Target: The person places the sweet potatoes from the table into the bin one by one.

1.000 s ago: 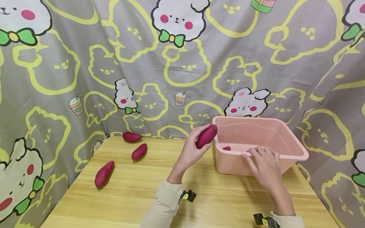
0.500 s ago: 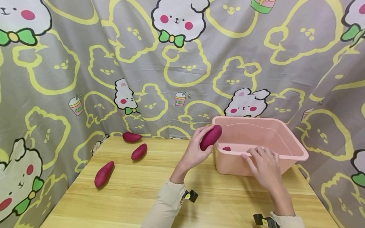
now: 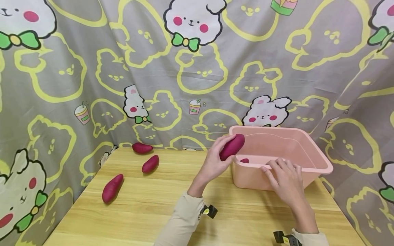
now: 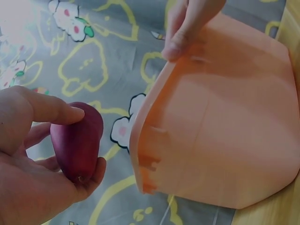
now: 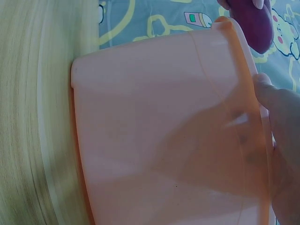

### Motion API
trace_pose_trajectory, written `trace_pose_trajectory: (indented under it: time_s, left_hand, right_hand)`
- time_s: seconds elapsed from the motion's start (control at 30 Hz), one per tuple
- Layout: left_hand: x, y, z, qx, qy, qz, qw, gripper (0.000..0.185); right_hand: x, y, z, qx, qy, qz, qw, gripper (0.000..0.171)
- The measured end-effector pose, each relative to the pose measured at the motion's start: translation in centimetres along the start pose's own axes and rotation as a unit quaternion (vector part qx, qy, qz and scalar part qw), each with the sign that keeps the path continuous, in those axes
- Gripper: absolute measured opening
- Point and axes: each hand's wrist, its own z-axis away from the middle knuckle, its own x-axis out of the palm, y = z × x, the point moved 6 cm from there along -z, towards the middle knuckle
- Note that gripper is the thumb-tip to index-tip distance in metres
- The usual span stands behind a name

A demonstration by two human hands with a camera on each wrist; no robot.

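Note:
My left hand (image 3: 213, 162) grips a purple-red sweet potato (image 3: 232, 147) between fingers and thumb. It is held tilted over the left rim of a pink plastic bin (image 3: 252, 176). In the left wrist view the sweet potato (image 4: 77, 145) points one end toward the camera, beside the bin's rim. My right hand (image 3: 286, 179) holds the bin's near rim, fingers over the inner side and thumb outside. Inside the bin, part of another sweet potato (image 3: 244, 160) shows above the near rim; the rest is hidden. The right wrist view has my right thumb (image 5: 265, 91) at the rim.
Three more sweet potatoes lie on the left of the wooden table (image 3: 138, 205): one at the back edge (image 3: 142, 148), one in front of it (image 3: 150, 164) and one nearer (image 3: 112, 188). A patterned grey curtain (image 3: 172, 78) hangs behind and at both sides.
My left hand has moved to the right with the sweet potato, from beside the bin's left rim to over it. My right hand and the bin have stayed in place.

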Motion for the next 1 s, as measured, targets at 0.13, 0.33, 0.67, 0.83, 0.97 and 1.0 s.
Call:
trace_pose_trajectory:
  time_s: [0.13,0.33,0.67,0.83,0.97,1.0]
  left_hand:
    - [0.6,0.0,-0.2,0.007,-0.008,0.002,0.9999,0.066]
    - [1.3,0.3,-0.5,0.005,-0.025,-0.009,0.9996,0.069]
    - [1.9,0.3,-0.9,0.012,-0.026,-0.020,0.9994,0.063]
    - [2.2,0.3,-1.1,0.030,-0.025,-0.029,0.9988,0.059]
    - [2.5,0.3,-1.3,0.034,-0.034,-0.017,0.9987,0.058]
    - [2.6,0.3,-1.3,0.034,-0.037,-0.011,0.9987,0.058]
  right_hand:
    - [0.0,0.0,0.0,-0.001,0.001,-0.001,1.000,0.018]
    - [0.0,0.1,0.0,0.001,0.001,-0.001,1.000,0.018]
    - [0.1,0.0,0.0,0.001,0.000,0.001,1.000,0.019]
    - [0.1,0.0,-0.1,0.001,0.000,0.000,1.000,0.018]
    - [0.1,0.0,0.0,0.002,-0.001,-0.001,1.000,0.019]
    - [0.1,0.0,0.0,0.002,-0.002,-0.001,1.000,0.019]
